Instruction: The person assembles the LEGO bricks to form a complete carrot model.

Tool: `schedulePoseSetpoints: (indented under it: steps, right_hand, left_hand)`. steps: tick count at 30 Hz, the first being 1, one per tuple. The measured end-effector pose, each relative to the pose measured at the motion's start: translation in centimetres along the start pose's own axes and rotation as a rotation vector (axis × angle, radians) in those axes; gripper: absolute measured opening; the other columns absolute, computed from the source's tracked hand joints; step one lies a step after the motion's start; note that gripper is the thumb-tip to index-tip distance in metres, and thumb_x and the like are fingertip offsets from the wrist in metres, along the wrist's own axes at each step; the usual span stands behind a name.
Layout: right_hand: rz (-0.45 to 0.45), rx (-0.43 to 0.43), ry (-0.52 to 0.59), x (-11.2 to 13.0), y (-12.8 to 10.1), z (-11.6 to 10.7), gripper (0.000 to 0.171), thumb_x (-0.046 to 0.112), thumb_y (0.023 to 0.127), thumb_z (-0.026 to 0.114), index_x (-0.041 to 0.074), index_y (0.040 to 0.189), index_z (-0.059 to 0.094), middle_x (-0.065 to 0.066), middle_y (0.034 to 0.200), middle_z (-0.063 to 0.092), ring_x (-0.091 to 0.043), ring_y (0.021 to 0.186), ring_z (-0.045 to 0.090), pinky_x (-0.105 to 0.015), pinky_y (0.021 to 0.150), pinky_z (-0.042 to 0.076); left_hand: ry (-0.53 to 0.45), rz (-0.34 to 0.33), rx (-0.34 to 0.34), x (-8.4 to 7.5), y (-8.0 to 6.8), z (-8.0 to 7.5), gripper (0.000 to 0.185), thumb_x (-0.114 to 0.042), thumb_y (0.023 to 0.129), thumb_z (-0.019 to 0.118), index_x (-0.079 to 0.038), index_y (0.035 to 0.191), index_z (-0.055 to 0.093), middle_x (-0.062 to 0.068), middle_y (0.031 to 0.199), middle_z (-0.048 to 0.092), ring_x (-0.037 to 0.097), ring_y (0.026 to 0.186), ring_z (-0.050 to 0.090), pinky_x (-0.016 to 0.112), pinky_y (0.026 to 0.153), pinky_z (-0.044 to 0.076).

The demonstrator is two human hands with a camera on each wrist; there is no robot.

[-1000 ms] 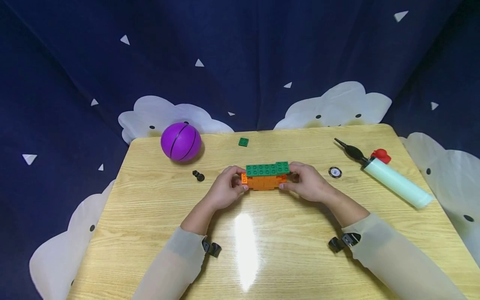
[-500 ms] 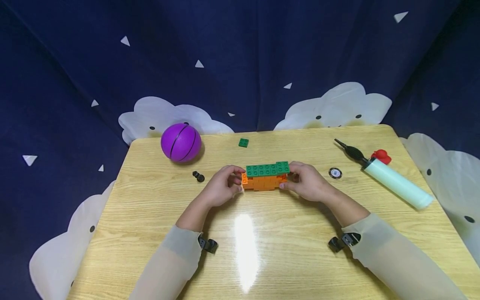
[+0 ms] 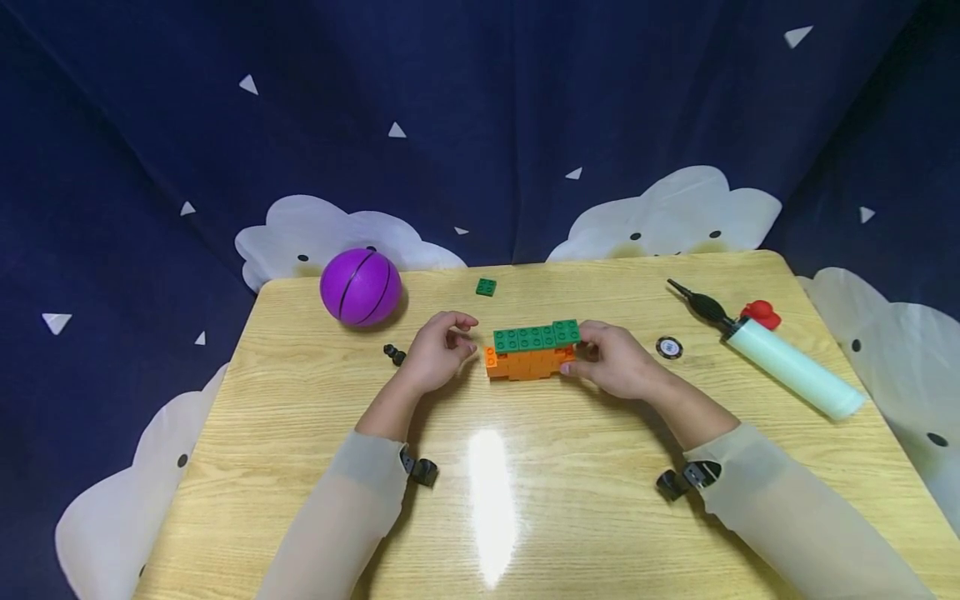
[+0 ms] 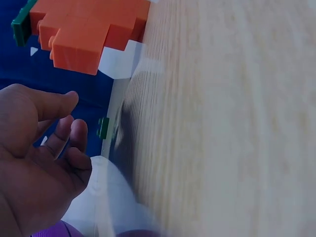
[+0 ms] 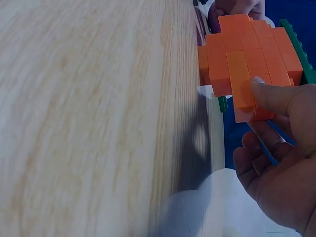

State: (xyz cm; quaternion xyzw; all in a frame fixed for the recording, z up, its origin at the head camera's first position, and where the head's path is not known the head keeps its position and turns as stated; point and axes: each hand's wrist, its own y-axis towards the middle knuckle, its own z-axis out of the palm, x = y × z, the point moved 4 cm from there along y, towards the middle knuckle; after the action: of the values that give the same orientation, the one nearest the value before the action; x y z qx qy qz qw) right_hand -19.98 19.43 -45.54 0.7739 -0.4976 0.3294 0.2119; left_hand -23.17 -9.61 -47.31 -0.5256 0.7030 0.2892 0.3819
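Note:
An orange block build with a row of green bricks along its top stands at the middle of the table. My right hand grips its right end, the thumb on the near orange face, as the right wrist view shows on the orange bricks. To the left, my left hand is apart from the build, its fingers loosely bent with nothing between them. In the left wrist view a gap separates that hand from the orange bricks. Beyond lies a loose green brick.
A purple ball sits at the back left. Partly behind my left hand lies a small black chess-pawn-like piece. Toward the right are a poker chip, a pale green pump with a black nozzle, and a small red hat.
My left hand has let go of the build's left end and moved left and slightly away from me. The right hand keeps its grip, and the build stays almost in place.

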Motion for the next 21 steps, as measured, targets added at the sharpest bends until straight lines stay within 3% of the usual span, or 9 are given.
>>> schedulePoseSetpoints:
  steps: [6, 13, 18, 21]
  right_hand:
    - [-0.006, -0.014, -0.019, -0.2, 0.3, -0.2, 0.042, 0.019, 0.091, 0.083, 0.001, 0.083, 0.046, -0.014, 0.09, 0.052, -0.022, 0.079, 0.05, -0.037, 0.068, 0.041]
    - [0.005, -0.023, -0.017, -0.4, 0.6, -0.3, 0.033, 0.021, 0.091, 0.083, 0.008, 0.085, 0.054, -0.01, 0.092, 0.056, -0.023, 0.083, 0.055, -0.039, 0.073, 0.046]
    - [0.013, -0.016, 0.009, -0.6, 0.7, -0.4, 0.041, 0.02, 0.091, 0.083, 0.003, 0.083, 0.046, -0.014, 0.09, 0.052, -0.021, 0.07, 0.048, -0.036, 0.065, 0.04]
    - [0.015, -0.016, 0.015, -0.6, 0.8, -0.4, 0.034, 0.02, 0.091, 0.083, 0.007, 0.085, 0.051, -0.013, 0.092, 0.054, -0.021, 0.07, 0.049, -0.036, 0.066, 0.042]
  left_hand:
    - [0.017, -0.014, -0.037, -0.1, 1.1, 0.1, 0.031, -0.007, 0.097, 0.073, -0.005, 0.127, 0.066, 0.012, 0.123, 0.06, 0.022, 0.1, 0.06, 0.038, 0.089, 0.052]
    - [0.032, -0.045, -0.063, 0.4, 2.6, 0.3, 0.031, -0.008, 0.097, 0.072, -0.005, 0.127, 0.066, 0.011, 0.121, 0.059, 0.022, 0.101, 0.059, 0.037, 0.089, 0.051]
    - [0.049, -0.064, -0.087, 1.1, 3.9, 0.3, 0.031, -0.008, 0.095, 0.073, -0.005, 0.126, 0.066, 0.012, 0.117, 0.06, 0.024, 0.099, 0.058, 0.038, 0.09, 0.049]
    - [0.063, -0.076, -0.1, 1.7, 4.8, 0.3, 0.032, -0.009, 0.095, 0.073, -0.006, 0.125, 0.067, 0.012, 0.117, 0.06, 0.024, 0.098, 0.057, 0.038, 0.089, 0.049]
